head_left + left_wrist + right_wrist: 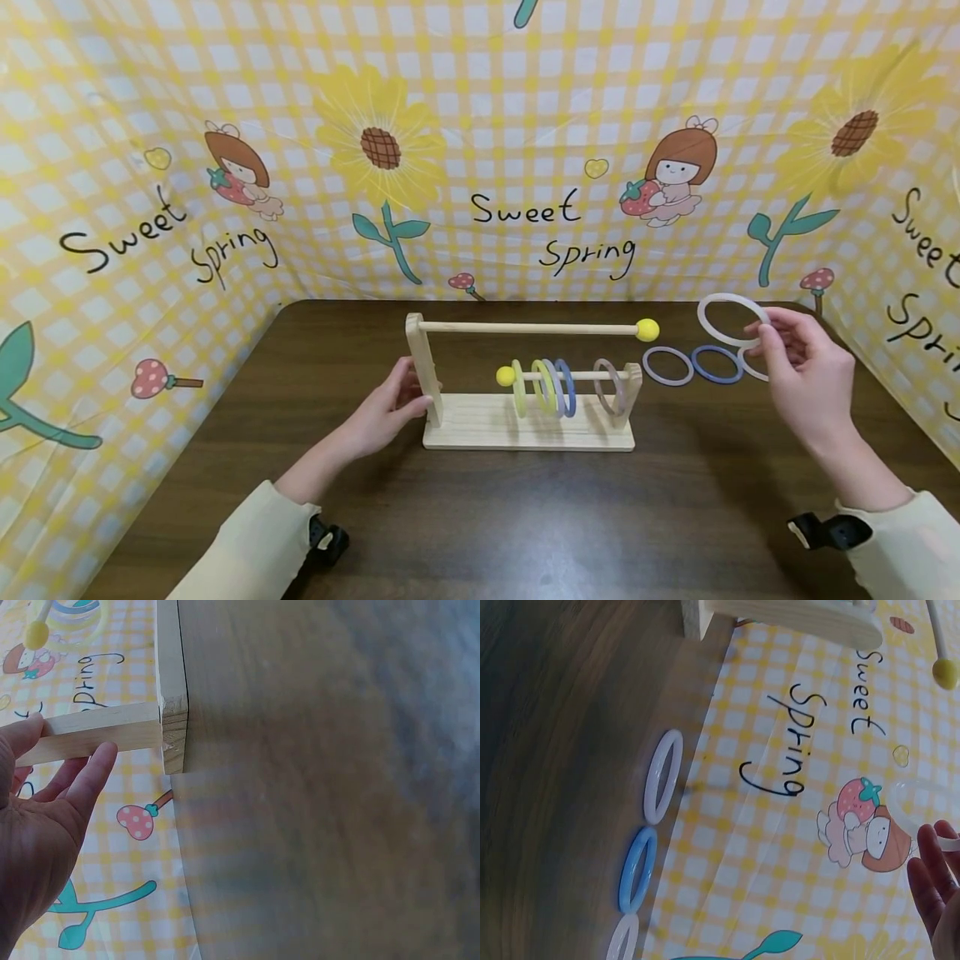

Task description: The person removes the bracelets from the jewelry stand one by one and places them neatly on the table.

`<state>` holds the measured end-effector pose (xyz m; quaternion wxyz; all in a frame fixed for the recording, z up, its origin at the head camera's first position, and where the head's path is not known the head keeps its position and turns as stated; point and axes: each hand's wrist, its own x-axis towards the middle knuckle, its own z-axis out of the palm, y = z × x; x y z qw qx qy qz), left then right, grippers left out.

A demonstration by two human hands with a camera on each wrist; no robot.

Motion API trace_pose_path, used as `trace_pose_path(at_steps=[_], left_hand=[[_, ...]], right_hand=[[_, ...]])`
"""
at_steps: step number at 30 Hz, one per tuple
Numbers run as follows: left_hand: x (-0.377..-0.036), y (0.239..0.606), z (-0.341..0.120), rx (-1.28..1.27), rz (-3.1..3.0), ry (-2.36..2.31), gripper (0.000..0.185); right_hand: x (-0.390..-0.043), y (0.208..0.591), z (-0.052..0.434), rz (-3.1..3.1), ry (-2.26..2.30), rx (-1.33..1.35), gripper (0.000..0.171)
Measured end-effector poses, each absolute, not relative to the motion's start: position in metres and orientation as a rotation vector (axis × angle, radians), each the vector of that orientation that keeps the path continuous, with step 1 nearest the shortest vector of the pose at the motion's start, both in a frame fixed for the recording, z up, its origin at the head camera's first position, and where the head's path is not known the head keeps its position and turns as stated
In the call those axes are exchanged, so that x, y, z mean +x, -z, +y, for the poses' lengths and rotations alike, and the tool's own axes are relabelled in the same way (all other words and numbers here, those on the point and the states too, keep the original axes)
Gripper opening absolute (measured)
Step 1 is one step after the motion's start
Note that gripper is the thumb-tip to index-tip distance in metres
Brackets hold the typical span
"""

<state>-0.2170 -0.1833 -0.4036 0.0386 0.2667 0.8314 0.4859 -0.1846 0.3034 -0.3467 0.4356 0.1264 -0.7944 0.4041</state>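
Observation:
A wooden rack (525,433) stands mid-table, with a top rod (525,328) that ends in a yellow ball (647,330). Its lower rod carries several rings: yellow (518,388), green (543,387), blue (567,388) and mauve (611,387). My left hand (408,392) holds the rack's left post (415,350) between thumb and fingers. In the left wrist view its fingers (94,769) lie along the post (112,731). My right hand (765,337) pinches a white ring (731,319) above the table, to the right of the rack. The fingers (930,877) and that ring (907,810) show in the right wrist view.
Three loose rings lie on the dark wooden table (525,517) right of the rack: lavender (667,366), blue (717,364) and a white one (750,368) partly behind my right hand. A yellow checked cloth (480,125) walls the back and both sides.

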Motion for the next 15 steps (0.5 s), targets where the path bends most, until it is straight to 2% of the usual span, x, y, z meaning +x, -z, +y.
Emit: trace_pose_path(at_steps=[15], left_hand=[[-0.217, 0.401, -0.183, 0.793, 2.549, -1.473, 0.046]], right_hand=[[-0.190, 0.344, 0.318, -2.057, -0.757, 0.366, 0.030]])
